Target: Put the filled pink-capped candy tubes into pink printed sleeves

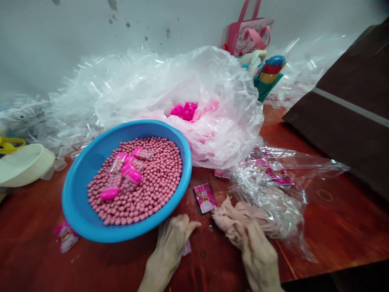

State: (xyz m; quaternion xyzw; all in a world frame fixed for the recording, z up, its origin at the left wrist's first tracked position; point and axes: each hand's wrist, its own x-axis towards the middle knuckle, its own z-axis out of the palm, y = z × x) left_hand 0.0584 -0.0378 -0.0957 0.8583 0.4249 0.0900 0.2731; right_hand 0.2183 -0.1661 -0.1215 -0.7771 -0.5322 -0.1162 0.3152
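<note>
My right hand (258, 251) is closed on a crumpled beige-pink cloth (232, 221) on the red-brown table, beside a clear plastic bag (273, 207). My left hand (173, 239) rests just below the rim of a blue basin (82, 219). Its thumb points right; the other fingers curl down out of sight, so whether they hold anything is hidden. Next to this hand a small pink packet (187, 248) peeks out. Pink beads (152, 178) fill the basin, with several clear capsules with bright pink caps (132, 173) on top. A pink printed packet (205, 198) lies between basin and cloth.
Behind the basin, a large translucent bag (225, 138) holds bright pink pieces (184, 111). Piles of clear plastic containers (75, 93) line the wall. A white scoop (27, 164) stands left, a dark brown box (349, 105) right. Another packet (67, 236) lies at the basin's lower left.
</note>
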